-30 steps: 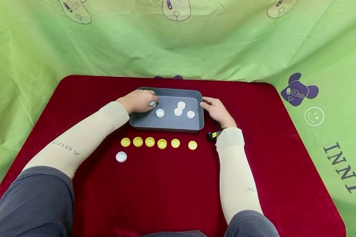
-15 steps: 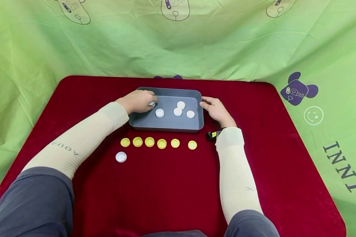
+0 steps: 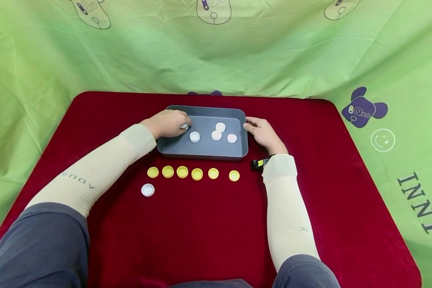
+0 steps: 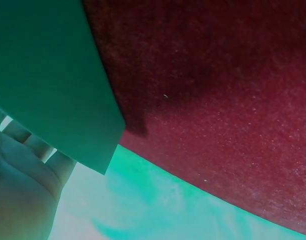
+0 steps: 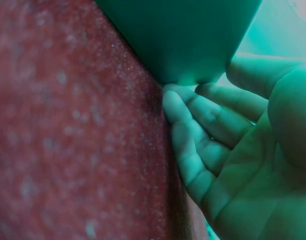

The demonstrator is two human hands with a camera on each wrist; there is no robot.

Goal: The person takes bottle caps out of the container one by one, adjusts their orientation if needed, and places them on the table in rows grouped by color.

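My left hand point(image 3: 169, 123) reaches over the left wall of a grey rectangular tray point(image 3: 201, 150) and pinches a white bottle cap point(image 3: 185, 126), partly hidden by the fingers. At the tray's right wall my right hand point(image 3: 263, 133) holds on, thumb at the rim. In the right wrist view, the fingers point(image 5: 200, 137) of that hand touch the tray's lower edge. Inside the tray lie more white caps: one hollow side up point(image 3: 195, 137), a touching pair point(image 3: 218, 132) and one at the right point(image 3: 232, 138). The left wrist view shows part of the left hand point(image 4: 25, 175) behind the tray wall.
A row of several yellow caps point(image 3: 182, 172) lies hollow side up in front of the tray. Below the row's left end is a single white cap point(image 3: 148, 190). Red cloth point(image 3: 209, 232) covers the table, and a green printed curtain point(image 3: 158, 52) hangs behind it.
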